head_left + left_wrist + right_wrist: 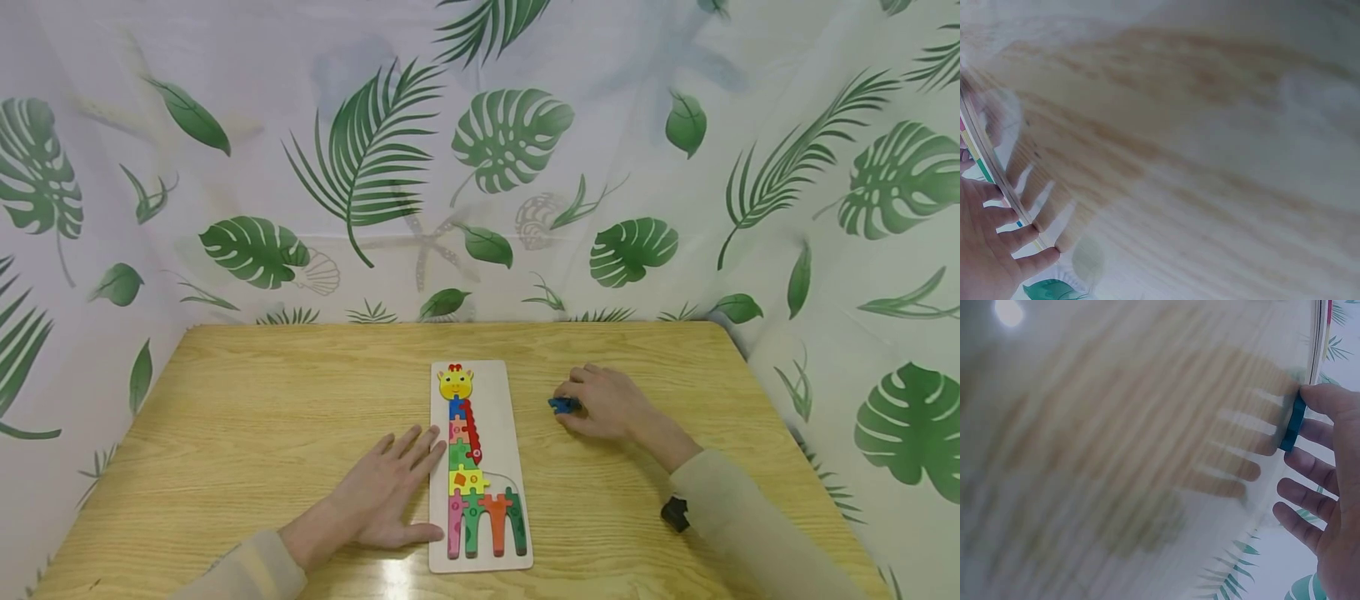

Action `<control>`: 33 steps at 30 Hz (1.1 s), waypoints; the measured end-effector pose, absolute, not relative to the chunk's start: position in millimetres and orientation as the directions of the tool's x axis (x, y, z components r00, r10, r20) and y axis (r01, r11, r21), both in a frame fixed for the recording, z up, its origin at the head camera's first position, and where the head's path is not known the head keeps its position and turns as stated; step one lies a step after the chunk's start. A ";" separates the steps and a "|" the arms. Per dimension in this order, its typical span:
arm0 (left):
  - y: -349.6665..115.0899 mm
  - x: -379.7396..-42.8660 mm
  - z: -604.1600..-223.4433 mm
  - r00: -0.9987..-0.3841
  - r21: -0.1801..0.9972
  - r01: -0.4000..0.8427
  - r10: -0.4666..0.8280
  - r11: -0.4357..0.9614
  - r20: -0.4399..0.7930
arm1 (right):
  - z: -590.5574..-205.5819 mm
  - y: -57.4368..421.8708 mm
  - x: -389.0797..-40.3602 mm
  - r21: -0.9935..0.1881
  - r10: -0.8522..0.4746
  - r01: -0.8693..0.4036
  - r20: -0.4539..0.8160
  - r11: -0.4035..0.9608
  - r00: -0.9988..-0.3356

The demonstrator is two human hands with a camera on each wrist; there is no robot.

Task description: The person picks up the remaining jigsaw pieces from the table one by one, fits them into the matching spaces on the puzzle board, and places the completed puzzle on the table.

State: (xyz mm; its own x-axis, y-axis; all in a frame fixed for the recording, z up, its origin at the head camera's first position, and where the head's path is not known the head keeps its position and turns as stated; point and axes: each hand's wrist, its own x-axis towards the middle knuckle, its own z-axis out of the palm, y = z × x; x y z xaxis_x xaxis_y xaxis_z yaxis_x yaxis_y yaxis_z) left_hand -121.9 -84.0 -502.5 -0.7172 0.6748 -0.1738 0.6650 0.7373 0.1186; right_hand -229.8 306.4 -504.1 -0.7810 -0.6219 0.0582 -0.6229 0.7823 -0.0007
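Note:
A giraffe puzzle board lies upright before me on the table, its head, neck, front body and leg pieces set in. A pale recess shows at the giraffe's back, above the orange and dark green legs. With fingers spread, my left hand touches the board's left edge; the left wrist view shows its fingertips at that edge. Right of the board, my right hand pinches a blue puzzle piece between thumb and fingers, low at the tabletop. The right wrist view shows the same piece edge-on.
The wooden table has a glossy top that reflects the hands. A white curtain with green leaves hangs behind it and along both sides. A dark object sits at the right wrist's sleeve.

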 end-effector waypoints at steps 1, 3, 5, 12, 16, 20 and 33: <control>-83.9 -121.9 -502.6 -0.717 0.116 0.666 0.675 0.737 -0.173 | -504.8 306.4 -229.8 -0.004 -0.619 -0.620 0.059 0.785 -0.784; -83.8 -122.0 -502.9 -0.717 0.110 0.668 0.676 0.736 -0.170 | -506.0 306.6 -230.0 -0.006 -0.612 -0.614 0.060 0.789 -0.788; -83.9 -121.8 -503.2 -0.718 0.107 0.669 0.676 0.736 -0.167 | -506.4 306.5 -229.6 -0.007 -0.608 -0.609 0.057 0.793 -0.792; -84.1 -121.6 -503.9 -0.718 0.107 0.669 0.677 0.735 -0.165 | -501.5 306.4 -225.5 -0.018 -0.609 -0.610 0.043 0.792 -0.792; -84.1 -121.4 -503.8 -0.717 0.110 0.668 0.676 0.736 -0.169 | -499.6 306.4 -224.0 -0.025 -0.611 -0.612 0.044 0.790 -0.791; -83.9 -121.5 -503.4 -0.717 0.113 0.667 0.675 0.737 -0.171 | -500.7 306.6 -223.5 -0.023 -0.612 -0.613 0.039 0.790 -0.790; -84.1 -122.5 -504.4 -0.718 0.126 0.662 0.673 0.739 -0.175 | -501.7 302.9 -217.5 -0.019 -0.599 -0.600 0.038 0.800 -0.800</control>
State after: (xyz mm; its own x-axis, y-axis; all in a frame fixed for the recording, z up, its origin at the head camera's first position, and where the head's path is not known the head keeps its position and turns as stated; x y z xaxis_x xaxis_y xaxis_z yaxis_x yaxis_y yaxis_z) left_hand -122.5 -84.1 -504.4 -0.7181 0.6735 -0.1753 0.6620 0.7388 0.1262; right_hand -217.5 302.9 -501.7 -0.8001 -0.5986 0.0385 -0.5996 0.8001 -0.0195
